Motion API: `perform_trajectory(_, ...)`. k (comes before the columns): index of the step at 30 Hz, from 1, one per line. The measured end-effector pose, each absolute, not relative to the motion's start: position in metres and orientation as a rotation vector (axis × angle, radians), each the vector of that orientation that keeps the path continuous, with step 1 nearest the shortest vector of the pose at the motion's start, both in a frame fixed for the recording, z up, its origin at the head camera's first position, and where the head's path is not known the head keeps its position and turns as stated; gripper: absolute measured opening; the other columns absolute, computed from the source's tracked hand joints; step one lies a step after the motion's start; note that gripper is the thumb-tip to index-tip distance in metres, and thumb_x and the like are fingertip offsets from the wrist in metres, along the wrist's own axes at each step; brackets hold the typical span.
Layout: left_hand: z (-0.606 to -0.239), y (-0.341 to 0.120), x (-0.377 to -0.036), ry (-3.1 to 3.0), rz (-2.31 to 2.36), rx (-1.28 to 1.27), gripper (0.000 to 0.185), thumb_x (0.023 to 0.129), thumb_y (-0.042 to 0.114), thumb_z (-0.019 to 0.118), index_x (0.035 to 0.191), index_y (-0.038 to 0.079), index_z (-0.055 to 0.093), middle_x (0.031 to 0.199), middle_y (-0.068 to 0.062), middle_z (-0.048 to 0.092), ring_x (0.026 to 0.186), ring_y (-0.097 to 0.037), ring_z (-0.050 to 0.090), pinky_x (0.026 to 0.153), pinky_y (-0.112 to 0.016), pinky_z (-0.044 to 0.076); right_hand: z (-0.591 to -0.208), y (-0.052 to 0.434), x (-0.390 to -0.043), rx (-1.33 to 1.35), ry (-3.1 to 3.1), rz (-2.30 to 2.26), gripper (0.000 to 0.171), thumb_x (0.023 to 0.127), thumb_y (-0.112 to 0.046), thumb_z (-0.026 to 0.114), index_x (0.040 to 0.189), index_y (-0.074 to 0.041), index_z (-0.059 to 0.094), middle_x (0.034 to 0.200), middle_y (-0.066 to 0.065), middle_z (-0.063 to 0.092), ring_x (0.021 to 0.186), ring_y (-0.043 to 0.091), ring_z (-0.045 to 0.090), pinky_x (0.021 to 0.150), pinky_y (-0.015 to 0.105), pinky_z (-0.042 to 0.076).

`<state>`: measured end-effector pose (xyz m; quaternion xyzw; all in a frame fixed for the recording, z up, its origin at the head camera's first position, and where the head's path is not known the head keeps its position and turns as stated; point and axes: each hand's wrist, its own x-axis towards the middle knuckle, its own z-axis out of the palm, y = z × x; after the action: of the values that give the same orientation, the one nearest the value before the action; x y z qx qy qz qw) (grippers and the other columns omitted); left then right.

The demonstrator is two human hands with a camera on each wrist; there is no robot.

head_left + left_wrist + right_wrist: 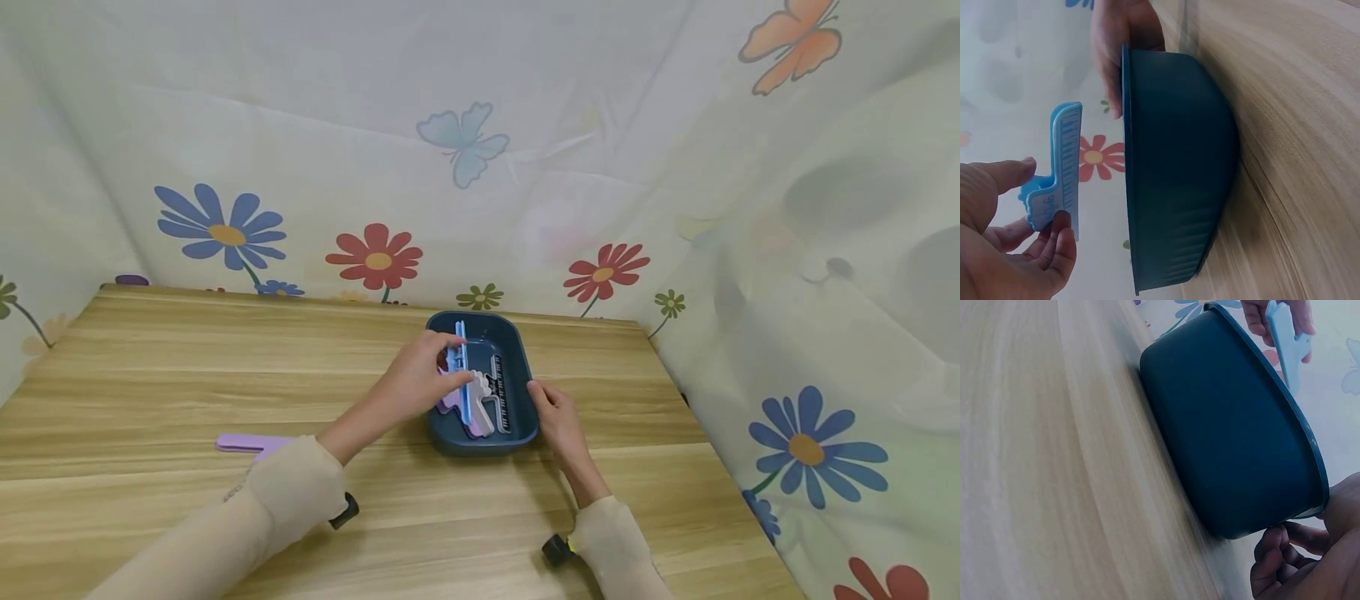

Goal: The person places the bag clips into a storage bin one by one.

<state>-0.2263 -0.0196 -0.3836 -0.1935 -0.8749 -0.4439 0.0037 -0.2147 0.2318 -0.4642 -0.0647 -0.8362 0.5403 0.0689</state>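
My left hand pinches a light blue clip with a piano-key pattern along its long bar, above the left side of a dark blue plastic basin. My right hand grips the basin's right rim, thumb on top and fingers curled outside, as the right wrist view shows. Within the basin lie a white clip with a scalloped end, a black-keyed clip and a purple piece, partly covered by the blue clip and hand.
A light purple clip-like piece lies on the wooden table at left, partly hidden by the left sleeve. The basin stands near the table's back edge. A flower-printed curtain hangs behind and to the right.
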Motion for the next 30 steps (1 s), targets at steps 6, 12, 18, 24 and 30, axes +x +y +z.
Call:
perform_trajectory(6, -0.387, -0.01, -0.229, -2.837, -1.205, -0.573, 0.057, 0.091, 0.032, 0.081, 0.139, 0.007, 0.064, 0.123, -0.013, 0.063, 0.102, -0.025, 0.059, 0.085, -0.036, 0.059, -0.464, 0.232, -0.214, -0.201, -2.509, 1.628, 0.041, 0.108, -0.029, 0.057, 0.131, 0.005, 0.068, 0.131, 0.022, 0.067, 0.125, 0.035, 0.059, 0.11, 0.051, 0.043)
perform_trajectory(12, -0.392, -0.001, -0.232, -2.888, -0.971, -0.545, 0.056, 0.089, 0.04, 0.082, 0.134, 0.009, 0.069, 0.126, -0.014, 0.067, 0.108, -0.029, 0.059, 0.088, -0.044, 0.055, -0.465, 0.232, -0.215, -0.212, -2.519, 1.601, 0.042, 0.108, -0.031, 0.057, 0.129, 0.003, 0.069, 0.129, 0.021, 0.068, 0.122, 0.034, 0.06, 0.109, 0.051, 0.044)
perform_trajectory(18, -0.397, 0.009, -0.239, -2.916, -0.812, -0.524, 0.057, 0.086, 0.046, 0.083, 0.128, 0.009, 0.073, 0.117, -0.014, 0.07, 0.105, -0.03, 0.061, 0.091, -0.045, 0.051, -0.464, 0.232, -0.215, -0.216, -2.523, 1.59, 0.04, 0.108, -0.03, 0.058, 0.128, 0.002, 0.07, 0.129, 0.02, 0.068, 0.122, 0.033, 0.06, 0.109, 0.051, 0.044)
perform_trajectory(24, -0.405, 0.017, -0.244, -2.933, -0.76, -0.511, 0.056, 0.086, 0.045, 0.084, 0.126, 0.008, 0.074, 0.123, -0.014, 0.071, 0.111, -0.032, 0.059, 0.097, -0.047, 0.046, -0.463, 0.232, -0.214, -0.209, -2.514, 1.6, 0.04, 0.107, -0.03, 0.059, 0.128, 0.002, 0.071, 0.128, 0.019, 0.069, 0.122, 0.033, 0.06, 0.109, 0.05, 0.043)
perform_trajectory(30, -0.407, 0.022, -0.246, -2.922, -0.713, -0.501, 0.059, 0.086, 0.05, 0.082, 0.126, 0.007, 0.074, 0.122, -0.015, 0.069, 0.109, -0.032, 0.056, 0.095, -0.047, 0.045, -0.463, 0.232, -0.215, -0.199, -2.503, 1.614, 0.039, 0.108, -0.029, 0.058, 0.127, 0.002, 0.071, 0.126, 0.021, 0.069, 0.117, 0.032, 0.062, 0.107, 0.05, 0.045)
